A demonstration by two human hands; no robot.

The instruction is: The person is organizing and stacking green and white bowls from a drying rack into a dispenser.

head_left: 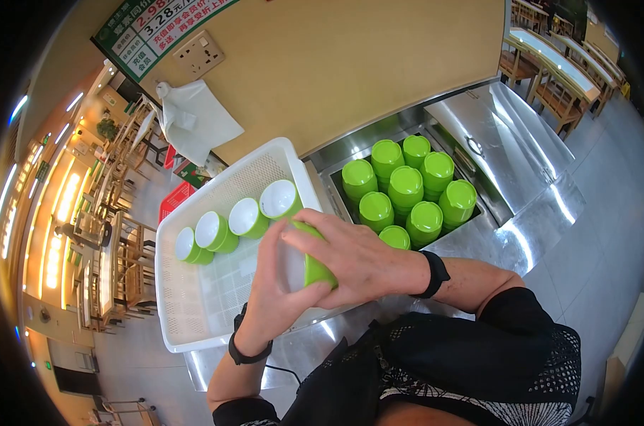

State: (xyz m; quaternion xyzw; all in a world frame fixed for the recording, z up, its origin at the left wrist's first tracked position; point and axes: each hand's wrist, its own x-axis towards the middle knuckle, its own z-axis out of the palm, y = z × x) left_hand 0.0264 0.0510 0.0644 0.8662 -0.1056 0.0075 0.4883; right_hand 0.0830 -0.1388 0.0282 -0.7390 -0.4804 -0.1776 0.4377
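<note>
Both my hands are on a green cup (318, 271) with a pale inside, held tilted over the near right part of the basket. My right hand (372, 259) wraps its far and right side. The fingers of my left hand (271, 291) curve around the left side, and its thumb reaches under the cup. Much of the cup is hidden by the fingers. Beyond my hands, a slanting row of several green cups (227, 243) with white insides lies tipped in the white plastic basket (163, 302).
Right of the basket, several upside-down green cups (405, 186), some visibly stacked, fill a recessed steel well (498, 207) in the counter (478, 121). A white cloth (198, 117) hangs by the wall socket (198, 55). Red baskets (174, 199) stand behind at left.
</note>
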